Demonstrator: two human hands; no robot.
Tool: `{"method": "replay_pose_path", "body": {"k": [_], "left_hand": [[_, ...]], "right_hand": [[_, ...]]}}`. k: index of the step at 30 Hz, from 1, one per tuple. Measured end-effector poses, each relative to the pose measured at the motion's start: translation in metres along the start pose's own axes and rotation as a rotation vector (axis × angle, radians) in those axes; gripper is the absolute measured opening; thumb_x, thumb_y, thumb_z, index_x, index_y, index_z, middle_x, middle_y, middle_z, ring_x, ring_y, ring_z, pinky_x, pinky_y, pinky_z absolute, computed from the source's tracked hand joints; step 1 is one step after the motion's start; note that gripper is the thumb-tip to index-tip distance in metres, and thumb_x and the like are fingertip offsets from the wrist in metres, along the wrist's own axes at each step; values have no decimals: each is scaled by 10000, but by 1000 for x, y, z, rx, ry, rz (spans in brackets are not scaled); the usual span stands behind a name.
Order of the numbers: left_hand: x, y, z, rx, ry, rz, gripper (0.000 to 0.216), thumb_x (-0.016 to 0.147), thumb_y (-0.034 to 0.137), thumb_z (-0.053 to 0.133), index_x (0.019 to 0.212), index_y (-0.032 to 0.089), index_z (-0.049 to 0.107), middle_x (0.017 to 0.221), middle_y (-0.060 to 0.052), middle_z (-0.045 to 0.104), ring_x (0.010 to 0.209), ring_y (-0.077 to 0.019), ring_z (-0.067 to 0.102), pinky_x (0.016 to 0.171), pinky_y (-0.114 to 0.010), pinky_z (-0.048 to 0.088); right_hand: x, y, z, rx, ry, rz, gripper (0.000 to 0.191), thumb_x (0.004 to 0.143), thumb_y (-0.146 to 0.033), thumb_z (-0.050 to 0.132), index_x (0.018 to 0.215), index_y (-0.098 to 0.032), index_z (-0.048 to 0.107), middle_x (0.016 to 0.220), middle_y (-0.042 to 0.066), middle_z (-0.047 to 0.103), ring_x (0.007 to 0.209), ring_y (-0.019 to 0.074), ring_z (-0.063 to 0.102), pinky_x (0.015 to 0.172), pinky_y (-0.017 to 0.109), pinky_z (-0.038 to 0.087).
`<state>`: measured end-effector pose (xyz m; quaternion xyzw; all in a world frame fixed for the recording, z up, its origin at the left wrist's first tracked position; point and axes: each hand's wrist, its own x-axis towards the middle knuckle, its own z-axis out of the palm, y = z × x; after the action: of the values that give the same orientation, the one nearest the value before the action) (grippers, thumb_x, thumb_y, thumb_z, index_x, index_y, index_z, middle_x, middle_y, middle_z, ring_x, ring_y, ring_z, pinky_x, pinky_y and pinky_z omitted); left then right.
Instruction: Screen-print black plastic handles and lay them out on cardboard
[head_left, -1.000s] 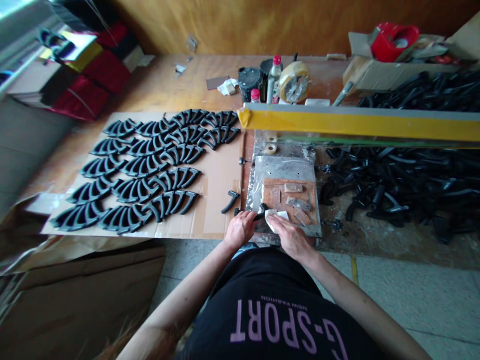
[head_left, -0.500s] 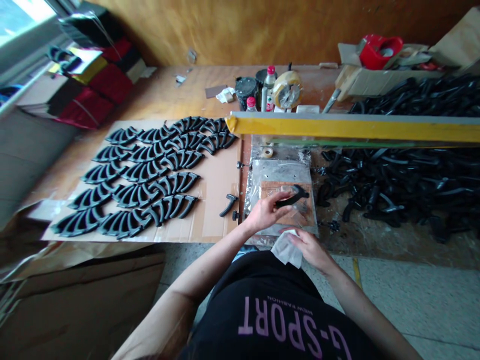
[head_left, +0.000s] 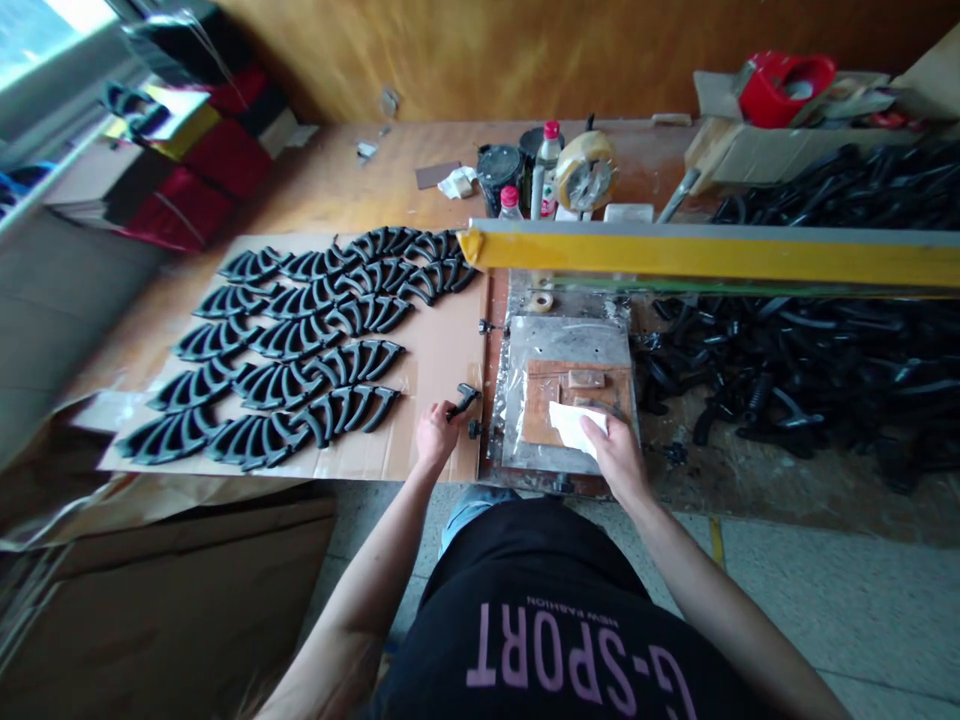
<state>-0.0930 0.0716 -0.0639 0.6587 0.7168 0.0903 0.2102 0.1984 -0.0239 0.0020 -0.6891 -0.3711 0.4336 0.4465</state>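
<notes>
My left hand (head_left: 435, 432) rests on the cardboard sheet (head_left: 439, 350), fingers curled on the lower end of a loose black curved plastic part (head_left: 462, 399). My right hand (head_left: 619, 455) presses a folded white cloth (head_left: 570, 424) onto the brown wooden block (head_left: 574, 395) that lies on a metal plate (head_left: 566, 340). Rows of the same black curved parts (head_left: 300, 345) lie fanned out on the cardboard to the left.
A yellow bar (head_left: 712, 255) crosses above the plate. A big heap of black parts (head_left: 810, 370) covers the bench on the right. Bottles, a tape roll (head_left: 586, 170) and a black can (head_left: 499, 165) stand behind. Cardboard boxes (head_left: 165, 590) sit at lower left.
My left hand carried a black part from over the wooden block leftward down to the cardboard. My right hand brought the white cloth from the bench edge up onto the block.
</notes>
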Motion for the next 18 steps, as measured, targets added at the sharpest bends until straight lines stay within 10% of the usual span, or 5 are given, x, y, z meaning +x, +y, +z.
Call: {"method": "replay_pose_path", "body": {"k": [8, 18], "left_hand": [[-49, 50, -11, -129, -81, 600, 216, 900, 325, 567, 1075, 221, 638, 1004, -40, 675, 928, -162, 632, 801, -246, 469], [-56, 57, -4, -1, -131, 585, 176, 898, 306, 567, 1000, 194, 657, 894, -42, 642, 834, -164, 634, 705, -252, 477]], "right_hand": [[24, -14, 41, -495, -143, -513, 459, 888, -112, 404, 1291, -231, 590, 1290, 42, 626, 1153, 196, 611, 996, 338, 488], [5, 18, 43, -770, -435, -735, 531, 909, -61, 306, 1414, -153, 445, 1466, 80, 440, 1382, 198, 366, 1157, 423, 319]]}}
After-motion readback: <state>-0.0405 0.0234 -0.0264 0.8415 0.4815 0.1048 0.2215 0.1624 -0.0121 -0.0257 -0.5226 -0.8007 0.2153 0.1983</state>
